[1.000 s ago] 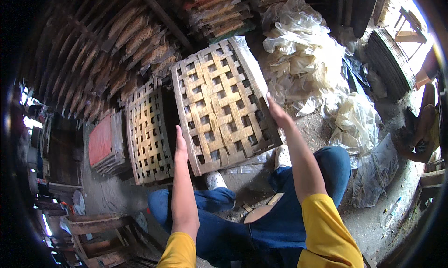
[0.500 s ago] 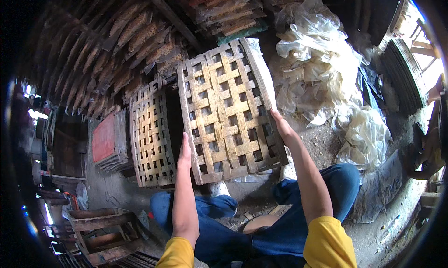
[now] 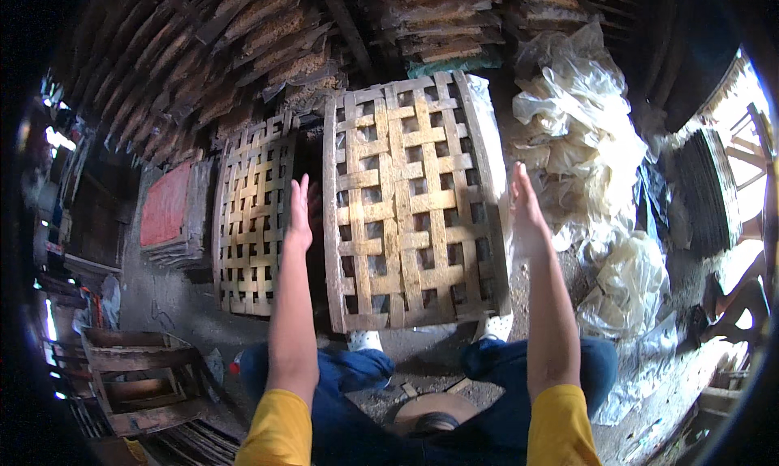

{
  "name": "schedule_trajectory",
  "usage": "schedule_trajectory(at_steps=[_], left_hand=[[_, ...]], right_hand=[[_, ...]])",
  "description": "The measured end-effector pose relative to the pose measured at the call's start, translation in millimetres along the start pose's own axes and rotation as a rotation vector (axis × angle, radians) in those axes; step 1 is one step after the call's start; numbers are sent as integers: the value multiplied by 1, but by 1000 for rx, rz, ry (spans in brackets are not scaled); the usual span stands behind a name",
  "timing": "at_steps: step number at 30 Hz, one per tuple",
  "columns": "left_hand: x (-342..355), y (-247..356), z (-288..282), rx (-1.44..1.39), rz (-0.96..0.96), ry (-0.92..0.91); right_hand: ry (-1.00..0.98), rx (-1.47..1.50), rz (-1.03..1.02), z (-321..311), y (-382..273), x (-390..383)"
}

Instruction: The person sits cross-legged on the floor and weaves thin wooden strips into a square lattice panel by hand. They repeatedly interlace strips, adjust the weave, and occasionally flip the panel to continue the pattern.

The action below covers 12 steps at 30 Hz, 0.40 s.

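In front of me stands a lattice tray [image 3: 399,202], woven from flat bamboo strips in a weathered wooden frame. It tops a stack whose right side shows whitish plastic sheeting. My left hand [image 3: 299,214] is just off the tray's left edge, fingers stretched forward. Beyond the right edge, my right hand [image 3: 526,196] is held up, fingers extended and palm toward the tray. Neither hand holds anything, and both appear apart from the frame. To the left of the tray stands a second woven lattice tray [image 3: 250,222], close to my left hand.
Crumpled clear plastic sheets [image 3: 568,133] are heaped at right. Shelves of layered boards [image 3: 284,48] fill the back. A red-topped stack [image 3: 168,210] stands left, above a wooden crate frame [image 3: 138,377]. A round tan piece [image 3: 436,409] lies between my legs.
Both hands have let go of the lattice tray's sides and spread outward. The view has shifted, and the tray sits more squarely in front of me.
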<state>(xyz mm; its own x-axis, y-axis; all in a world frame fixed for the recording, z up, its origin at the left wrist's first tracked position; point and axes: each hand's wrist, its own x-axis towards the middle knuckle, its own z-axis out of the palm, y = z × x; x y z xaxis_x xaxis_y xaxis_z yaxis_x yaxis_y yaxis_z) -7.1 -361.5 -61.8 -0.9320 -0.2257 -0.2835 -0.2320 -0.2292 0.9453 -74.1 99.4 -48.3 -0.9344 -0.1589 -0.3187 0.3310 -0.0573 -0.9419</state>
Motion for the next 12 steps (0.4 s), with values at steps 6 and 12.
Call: schedule_trajectory(at_steps=[6,12], left_hand=[[157,11,-69,161,358,51],[194,-32,-66,-144,111,-96]], right_hand=[[-82,-83,-102,5,-20,123],[-292,110,-263,33,13,206]])
